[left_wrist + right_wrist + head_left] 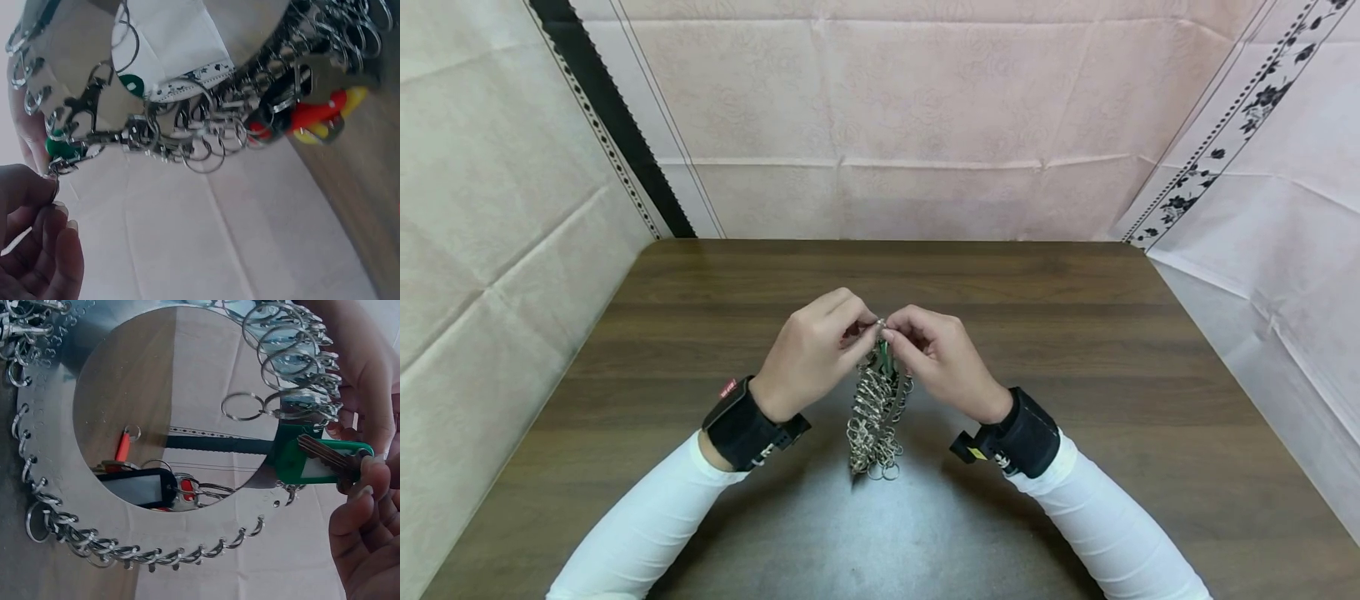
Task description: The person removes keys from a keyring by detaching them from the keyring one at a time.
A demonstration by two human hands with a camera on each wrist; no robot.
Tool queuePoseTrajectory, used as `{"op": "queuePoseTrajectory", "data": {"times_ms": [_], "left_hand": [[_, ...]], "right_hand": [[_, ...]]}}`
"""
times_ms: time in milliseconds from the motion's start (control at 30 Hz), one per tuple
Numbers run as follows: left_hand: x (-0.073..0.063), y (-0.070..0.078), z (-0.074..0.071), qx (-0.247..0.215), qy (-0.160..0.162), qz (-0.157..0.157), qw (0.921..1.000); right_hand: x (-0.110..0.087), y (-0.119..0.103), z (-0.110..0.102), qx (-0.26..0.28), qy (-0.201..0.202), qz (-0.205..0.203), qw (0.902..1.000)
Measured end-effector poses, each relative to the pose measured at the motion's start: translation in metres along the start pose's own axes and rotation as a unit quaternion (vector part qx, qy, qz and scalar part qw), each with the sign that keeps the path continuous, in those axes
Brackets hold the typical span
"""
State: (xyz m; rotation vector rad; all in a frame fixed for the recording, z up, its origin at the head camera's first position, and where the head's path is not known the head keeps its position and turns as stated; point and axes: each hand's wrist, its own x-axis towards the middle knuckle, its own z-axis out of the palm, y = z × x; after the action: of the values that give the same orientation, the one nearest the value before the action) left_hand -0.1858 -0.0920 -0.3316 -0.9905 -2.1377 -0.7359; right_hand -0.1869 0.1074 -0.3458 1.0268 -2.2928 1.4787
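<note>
A round metal plate (156, 532) with a wide central hole stands on edge between my hands. Holes along its rim carry many metal key rings (874, 417). At its far upper side my right hand (951, 358) pinches a key (325, 453), in front of a green key tag (294, 459). Opposite it, my left hand (816, 354) pinches a small metal key ring (62, 166) by the green tag; its exact shape is blurred. The fingertips of both hands nearly meet in the head view.
A black key tag (142, 487) and a red one (122, 447) hang on the far side of the plate. Red and yellow pieces (322, 114) show in the left wrist view. The brown wooden table (1150, 467) lies below, with pale patterned cloth (940, 100) behind.
</note>
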Motion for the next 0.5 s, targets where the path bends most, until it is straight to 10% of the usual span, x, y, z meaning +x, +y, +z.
{"op": "queuePoseTrajectory", "data": {"times_ms": [200,500], "left_hand": [[0.0004,0.0008,-0.001,0.029,0.004,0.042,0.9987],[-0.0029,-0.0001,0.0012,-0.001,0.013,0.001,0.9999]], "right_hand": [[-0.0007,-0.0048,-0.0036,-0.019,-0.007,-0.014,0.9997],[0.0007,-0.0047,-0.0015,-0.018,0.004,-0.004,0.9998]]}}
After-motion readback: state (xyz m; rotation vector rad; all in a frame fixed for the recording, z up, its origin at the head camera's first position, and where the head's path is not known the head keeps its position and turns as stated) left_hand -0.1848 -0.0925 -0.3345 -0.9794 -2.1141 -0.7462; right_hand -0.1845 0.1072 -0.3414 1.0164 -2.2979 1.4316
